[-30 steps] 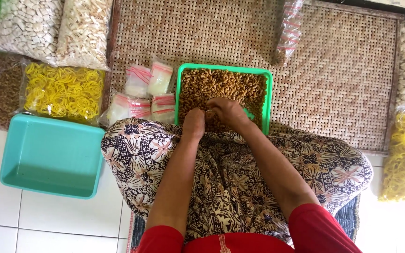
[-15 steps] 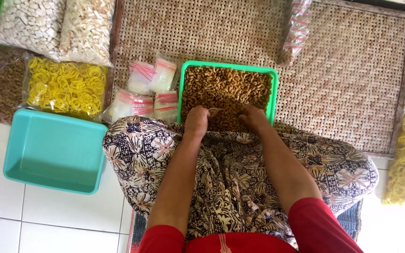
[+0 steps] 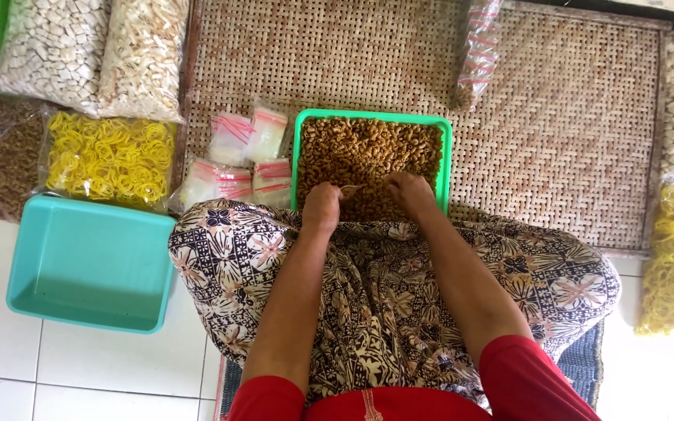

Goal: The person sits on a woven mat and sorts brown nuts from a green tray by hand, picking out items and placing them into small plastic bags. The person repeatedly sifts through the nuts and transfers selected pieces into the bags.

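Since half a second earlier the two hands had drawn slightly apart over the near edge of the green tray (image 3: 448,148) at frame centre. The left hand (image 3: 322,207) and right hand (image 3: 411,192), both curled, appeared to pinch a thin pale strip (image 3: 354,188) between them, lying crosswise above the brown snacks (image 3: 368,152), equally close to both.

The far mat (image 3: 555,117) is rough woven cane, the green tray (image 3: 449,132) and the left teal tub (image 3: 91,261) are smooth, faintly glossy plastic, the small bags (image 3: 237,160) and big snack sacks (image 3: 95,54) are shiny clear film, the near patterned skirt (image 3: 384,288) is matt cloth, the floor (image 3: 9,366) glossy white tile.
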